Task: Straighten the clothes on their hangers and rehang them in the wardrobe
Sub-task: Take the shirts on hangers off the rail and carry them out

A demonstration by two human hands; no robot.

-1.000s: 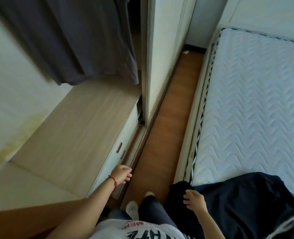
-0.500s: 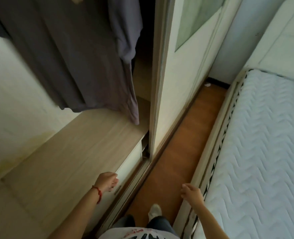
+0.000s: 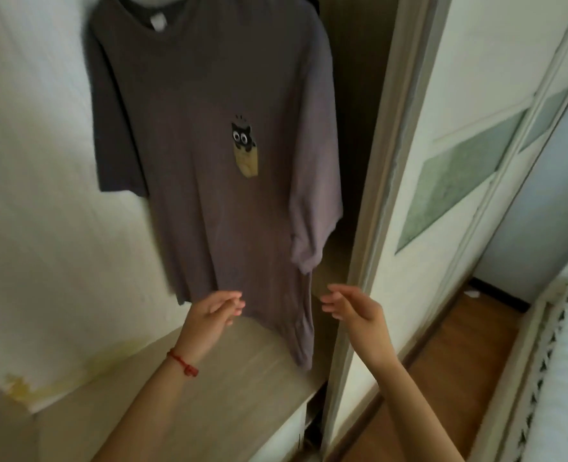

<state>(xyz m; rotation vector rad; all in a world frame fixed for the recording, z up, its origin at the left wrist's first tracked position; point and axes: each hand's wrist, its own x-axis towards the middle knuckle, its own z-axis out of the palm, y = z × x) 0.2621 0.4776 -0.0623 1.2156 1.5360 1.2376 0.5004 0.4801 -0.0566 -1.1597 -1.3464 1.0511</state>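
A grey T-shirt with a small cat print hangs inside the open wardrobe. The left hand and right hand reach toward its hem, fingers loosely spread and holding nothing, the left just at the fabric's lower edge.

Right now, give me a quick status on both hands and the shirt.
Left hand and right hand open, empty, at the hem. Grey T-shirt hanging in wardrobe, hem uneven. Nothing in the way.

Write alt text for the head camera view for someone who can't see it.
Two bare hands, left and right, reach toward the hem of a grey T-shirt with a cat pocket print, hanging in an open wardrobe beside its sliding door.
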